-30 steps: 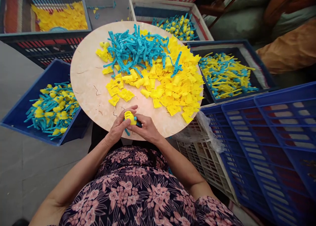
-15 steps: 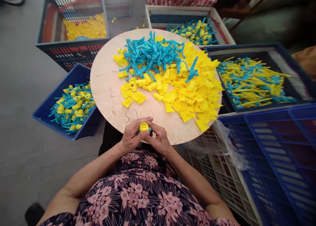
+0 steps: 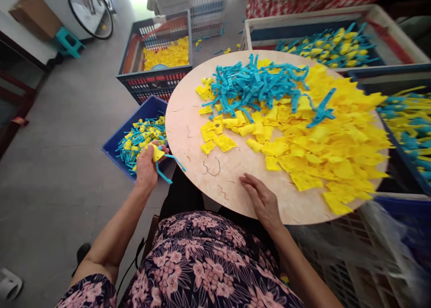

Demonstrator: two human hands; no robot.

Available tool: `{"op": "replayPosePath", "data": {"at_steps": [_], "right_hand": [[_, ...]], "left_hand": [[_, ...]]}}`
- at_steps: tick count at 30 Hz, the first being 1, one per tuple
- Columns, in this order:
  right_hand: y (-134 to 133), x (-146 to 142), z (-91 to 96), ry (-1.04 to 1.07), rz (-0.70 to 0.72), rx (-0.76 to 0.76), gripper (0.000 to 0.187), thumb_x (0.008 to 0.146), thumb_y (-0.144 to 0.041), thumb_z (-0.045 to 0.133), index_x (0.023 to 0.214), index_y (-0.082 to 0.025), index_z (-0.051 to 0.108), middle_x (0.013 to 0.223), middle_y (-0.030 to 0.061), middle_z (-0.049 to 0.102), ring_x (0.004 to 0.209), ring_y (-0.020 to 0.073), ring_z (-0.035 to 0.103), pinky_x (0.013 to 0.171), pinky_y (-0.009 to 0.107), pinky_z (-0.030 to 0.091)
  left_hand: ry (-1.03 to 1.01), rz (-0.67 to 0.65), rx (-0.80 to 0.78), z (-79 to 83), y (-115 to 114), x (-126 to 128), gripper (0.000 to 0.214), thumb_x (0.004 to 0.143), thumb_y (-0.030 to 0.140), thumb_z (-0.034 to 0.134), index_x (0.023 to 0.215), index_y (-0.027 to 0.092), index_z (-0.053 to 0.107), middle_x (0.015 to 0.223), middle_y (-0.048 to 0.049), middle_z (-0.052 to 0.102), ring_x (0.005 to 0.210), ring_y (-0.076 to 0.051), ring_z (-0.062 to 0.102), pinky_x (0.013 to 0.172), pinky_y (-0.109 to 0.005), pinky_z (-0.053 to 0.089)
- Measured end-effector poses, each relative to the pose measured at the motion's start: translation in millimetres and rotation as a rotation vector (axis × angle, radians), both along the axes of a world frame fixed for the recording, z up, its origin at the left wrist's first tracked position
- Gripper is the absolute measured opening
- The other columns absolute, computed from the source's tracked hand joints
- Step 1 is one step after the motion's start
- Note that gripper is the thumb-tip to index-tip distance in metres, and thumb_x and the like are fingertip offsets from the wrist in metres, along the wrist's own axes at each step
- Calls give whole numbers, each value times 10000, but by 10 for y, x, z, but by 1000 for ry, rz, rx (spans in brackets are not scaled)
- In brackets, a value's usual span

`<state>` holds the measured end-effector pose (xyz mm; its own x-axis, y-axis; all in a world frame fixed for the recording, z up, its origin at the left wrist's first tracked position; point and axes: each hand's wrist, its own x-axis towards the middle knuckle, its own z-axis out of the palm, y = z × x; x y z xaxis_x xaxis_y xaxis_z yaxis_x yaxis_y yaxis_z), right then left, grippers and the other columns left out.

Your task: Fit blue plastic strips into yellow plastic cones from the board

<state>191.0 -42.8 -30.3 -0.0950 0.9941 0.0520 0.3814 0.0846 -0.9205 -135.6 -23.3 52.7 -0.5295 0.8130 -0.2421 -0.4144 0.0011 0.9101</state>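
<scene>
My left hand (image 3: 147,169) is closed on a small figure (image 3: 158,153) with a yellow piece around its middle and thin blue limbs sticking out. It is held over the near edge of the blue bin (image 3: 112,148), which contains many similar yellow and blue figures (image 3: 134,137). Just above the front of the round table (image 3: 183,124), my right hand (image 3: 264,201) has its fingers stretched out and nothing in them. Farther back on the tabletop lie a heap of blue limbed pieces (image 3: 252,85) and a wide spread of yellow pieces (image 3: 323,142).
A dark crate (image 3: 153,74) with yellow pieces stands behind the bin. Beyond the table's back right are a pale-rimmed crate (image 3: 400,52) of figures and another crate (image 3: 404,160) of yellow and blue parts. A teal stool (image 3: 69,43) and a bicycle wheel (image 3: 90,9) are at upper left.
My hands have parted. The left has carried the figure leftward to the blue bin, while the right is now open over the table. The view has turned to the left.
</scene>
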Motion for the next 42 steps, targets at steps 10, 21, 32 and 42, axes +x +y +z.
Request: {"op": "replayPosePath", "data": {"at_steps": [10,21,32,42], "right_hand": [[-50,7,-134,-21,-7,122,323,902,-438,590,1150,-242,653,1072,105,741,936,225,727,863,413,610],[-42,2,-182,16,-20,116,318,905,-429,597,1137,-221,662,1054,98,739,912,218,726,842,408,617],[315,-58,31,-72,35,244,271,952,-369,533,1153,-248,668,1034,85,703,903,198,691,763,356,604],[1844,-172,347,-351,-2,541,442,975,-517,405,1242,-259,646,1305,132,574,1241,282,532,1053,504,447]], "left_hand": [[1079,319,-29,-156,-71,-1289,401,891,437,567,1194,176,581,1016,-61,673,958,-165,630,909,-285,467],[1325,87,-707,-695,305,-1752,778,688,317,722,1385,105,450,1431,-248,463,1362,-404,411,1114,-551,324],[1487,-437,304,-901,783,20,585,913,519,515,1382,175,458,1455,-189,469,1421,-308,379,1153,-510,331],[1411,-404,195,-969,1558,456,711,878,683,409,1350,159,496,1460,-215,452,1422,-350,364,1163,-561,288]]}}
